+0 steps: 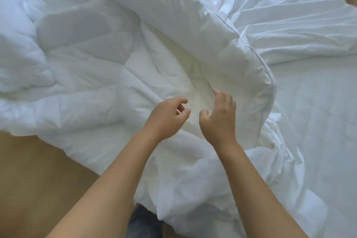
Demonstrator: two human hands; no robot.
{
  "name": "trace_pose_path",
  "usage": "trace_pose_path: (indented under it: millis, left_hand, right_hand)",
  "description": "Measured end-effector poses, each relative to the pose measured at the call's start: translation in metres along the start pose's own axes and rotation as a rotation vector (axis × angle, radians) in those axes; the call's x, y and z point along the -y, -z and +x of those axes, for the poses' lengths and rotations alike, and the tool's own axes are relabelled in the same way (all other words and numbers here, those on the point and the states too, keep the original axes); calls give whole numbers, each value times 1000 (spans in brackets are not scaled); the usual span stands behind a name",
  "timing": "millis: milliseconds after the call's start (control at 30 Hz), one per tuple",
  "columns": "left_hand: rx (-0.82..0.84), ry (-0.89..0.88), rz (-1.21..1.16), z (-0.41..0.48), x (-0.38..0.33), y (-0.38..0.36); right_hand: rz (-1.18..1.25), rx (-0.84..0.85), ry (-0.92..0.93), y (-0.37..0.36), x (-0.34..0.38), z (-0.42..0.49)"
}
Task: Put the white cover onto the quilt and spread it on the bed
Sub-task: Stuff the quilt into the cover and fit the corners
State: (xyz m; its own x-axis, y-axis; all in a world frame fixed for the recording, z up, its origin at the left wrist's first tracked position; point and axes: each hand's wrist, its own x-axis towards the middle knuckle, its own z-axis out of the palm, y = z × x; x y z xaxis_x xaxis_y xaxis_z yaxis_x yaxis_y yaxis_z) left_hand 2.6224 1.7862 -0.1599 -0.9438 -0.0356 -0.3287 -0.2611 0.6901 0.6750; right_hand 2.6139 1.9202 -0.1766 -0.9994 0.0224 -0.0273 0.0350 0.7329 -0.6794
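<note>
Over the rumpled quilt, both hands are hovering with nothing in them

Left hand [168, 116] and right hand [220, 120] are hanging close together but not touching, fingers loosely curled and gripping no fabric, just above a hollow in the quilt [92, 67]. It's lying bunched across the bed [318, 112], with one side hanging out over the wooden floor [38, 170]. The white cover [280, 21] is sitting folded back on the far right, its piped edge curling over the quilt. It's all white on white, so I'm guessing the risk is grabbing the wrong layer and twisting the filling inside, or that overhang sliding off.
</note>
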Motion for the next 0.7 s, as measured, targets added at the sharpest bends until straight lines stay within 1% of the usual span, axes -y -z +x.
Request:
trace_pose_path:
  millis: [200,267,367,433,533,700]
  left_hand:
    - [-148,94,-71,-89,91,117]
    - [-215,121,-75,-121,131,165]
    - [-255,194,-98,-174,203,234]
    - [-293,254,-109,-205,253,277]
    - [-346,346,-170,-234,318,331]
    - [-381,365,-236,-222,400,401]
  right_hand:
    - [-12,328,167,-59,125,-57]
    - [-53,424,241,-89,174,-75]
    - [-83,537,285,-134,246,-108]
    - [-100,593,327,-166,293,-125]
    - [-132,632,355,-213,362,-140]
    - [-167,685,429,-300,459,-133]
